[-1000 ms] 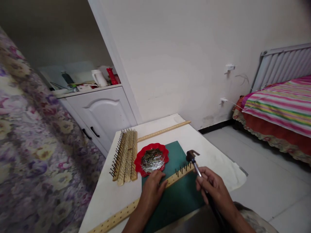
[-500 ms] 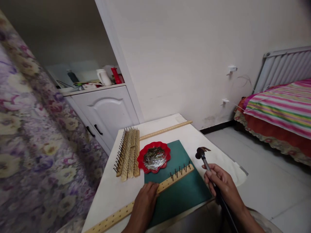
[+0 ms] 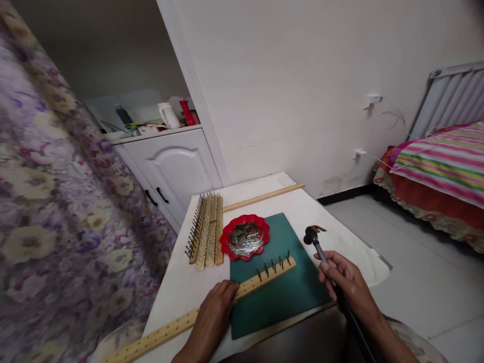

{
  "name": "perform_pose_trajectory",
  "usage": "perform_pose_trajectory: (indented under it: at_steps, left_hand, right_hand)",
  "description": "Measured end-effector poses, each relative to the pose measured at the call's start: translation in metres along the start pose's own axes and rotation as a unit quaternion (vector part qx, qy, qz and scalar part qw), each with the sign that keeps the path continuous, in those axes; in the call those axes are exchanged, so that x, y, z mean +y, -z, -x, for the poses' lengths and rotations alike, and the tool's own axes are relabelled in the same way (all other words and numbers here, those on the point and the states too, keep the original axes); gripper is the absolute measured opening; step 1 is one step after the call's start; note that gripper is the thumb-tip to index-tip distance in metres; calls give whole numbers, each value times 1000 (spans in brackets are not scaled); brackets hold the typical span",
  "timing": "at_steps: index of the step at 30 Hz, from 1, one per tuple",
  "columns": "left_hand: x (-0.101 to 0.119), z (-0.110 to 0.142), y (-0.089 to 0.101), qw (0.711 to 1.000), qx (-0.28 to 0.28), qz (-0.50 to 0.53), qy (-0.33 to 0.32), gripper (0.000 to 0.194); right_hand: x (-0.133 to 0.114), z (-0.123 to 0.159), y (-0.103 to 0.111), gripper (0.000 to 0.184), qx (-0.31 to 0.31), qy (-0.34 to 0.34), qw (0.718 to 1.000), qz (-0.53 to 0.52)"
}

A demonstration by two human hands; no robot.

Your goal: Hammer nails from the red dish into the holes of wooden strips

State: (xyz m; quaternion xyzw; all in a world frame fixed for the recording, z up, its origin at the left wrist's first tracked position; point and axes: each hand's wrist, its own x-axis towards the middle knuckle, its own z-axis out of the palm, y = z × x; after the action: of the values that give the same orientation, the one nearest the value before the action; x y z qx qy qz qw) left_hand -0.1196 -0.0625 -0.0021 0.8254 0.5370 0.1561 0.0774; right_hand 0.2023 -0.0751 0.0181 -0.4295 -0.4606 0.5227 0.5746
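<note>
My left hand (image 3: 215, 313) is closed over a long wooden strip (image 3: 172, 327) with rows of small holes. Several dark nails (image 3: 274, 266) stand upright in the strip's far right end, which lies over a green mat (image 3: 278, 302). In my right hand (image 3: 346, 280) is a claw hammer (image 3: 313, 236), gripped by its dark handle with the head raised at the mat's right side, apart from the strip. Just beyond the strip, a red scalloped dish (image 3: 227, 247) holds a heap of loose nails (image 3: 246, 239).
Wooden strips full of nails (image 3: 206, 229) lie side by side on the white table (image 3: 177, 287), left of the dish. Another wooden strip (image 3: 264, 196) lies along the back. A floral curtain (image 3: 86, 217) hangs at left, a cabinet (image 3: 177, 171) behind; a bed (image 3: 446, 166) stands right.
The wooden strip has slid left and toward me with my left hand on it. My right hand still holds the hammer up. The view has shifted slightly.
</note>
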Motion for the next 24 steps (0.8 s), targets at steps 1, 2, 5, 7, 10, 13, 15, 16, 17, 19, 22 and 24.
perform_pose_trajectory:
  at_steps: [1, 2, 5, 7, 10, 13, 15, 16, 17, 19, 22, 24]
  left_hand:
    - [2, 0, 3, 1000, -4, -2, 5, 27]
    - [4, 0, 6, 1000, -9, -3, 9, 28]
    - [5, -1, 12, 999, -24, -4, 21, 29]
    - [2, 1, 14, 999, -27, -4, 22, 28]
    - [-9, 5, 16, 1000, -25, -4, 16, 28]
    - [-21, 12, 17, 999, -32, -3, 19, 27]
    - [-26, 17, 18, 999, -37, -6, 27, 26]
    - [-28, 20, 19, 999, -37, -8, 29, 26]
    - [-29, 22, 20, 999, -37, -10, 31, 26]
    - [-31, 25, 20, 999, -30, -16, 30, 25]
    - [-33, 29, 21, 999, -16, -29, 19, 24]
    - [-34, 32, 21, 999, 6, -40, 0, 25]
  right_hand:
    - [0, 0, 0, 25, 0, 1, 1000, 0]
    - [-1, 0, 1, 24, 0, 1, 1000, 0]
    - [-1, 0, 1, 24, -4, 1, 1000, -2]
    - [-1, -1, 1, 23, -7, 1, 1000, -3]
    - [2, -1, 0, 22, -14, 0, 1000, -5]
    - [4, -1, -1, 22, -22, 1, 1000, -6]
    - [5, -1, -1, 21, -24, 1, 1000, -5]
    - [5, -1, -2, 21, -25, 0, 1000, -5]
    - [5, -1, -2, 21, -27, -1, 1000, -4]
    - [5, -1, -3, 22, -31, -1, 1000, -3]
    - [5, 0, -3, 22, -35, -3, 999, 2]
    - [5, 0, -4, 22, -35, -5, 999, 5]
